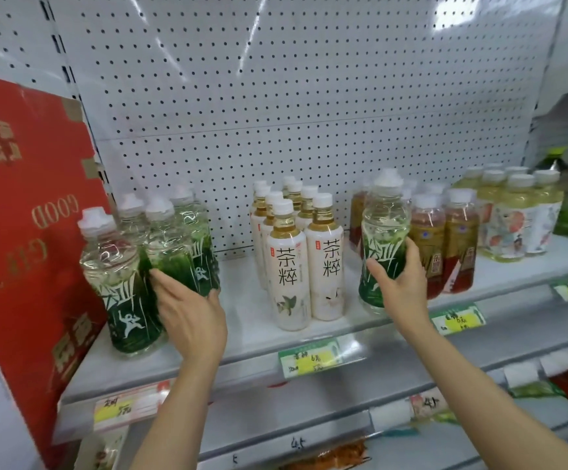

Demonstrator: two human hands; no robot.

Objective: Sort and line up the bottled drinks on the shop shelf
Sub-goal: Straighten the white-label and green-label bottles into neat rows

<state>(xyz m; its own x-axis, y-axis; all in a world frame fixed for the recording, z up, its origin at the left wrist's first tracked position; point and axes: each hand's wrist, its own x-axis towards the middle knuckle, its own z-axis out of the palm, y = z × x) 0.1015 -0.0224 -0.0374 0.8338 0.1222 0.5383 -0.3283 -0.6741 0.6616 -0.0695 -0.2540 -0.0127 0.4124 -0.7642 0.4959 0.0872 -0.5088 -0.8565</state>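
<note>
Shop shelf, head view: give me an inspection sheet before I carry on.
Surface: white metal shelf, yellow price tags on its front edge.
Job's things: green-labelled clear bottles grouped left; one stray green-labelled bottle by the amber tea bottles; white-labelled tea bottles in two rows.
Clutter: red cardboard box leaning left.
Grips: left hand on the left group; right hand holds the stray.
Cables: nothing seen.
Surroundings: white pegboard.
</note>
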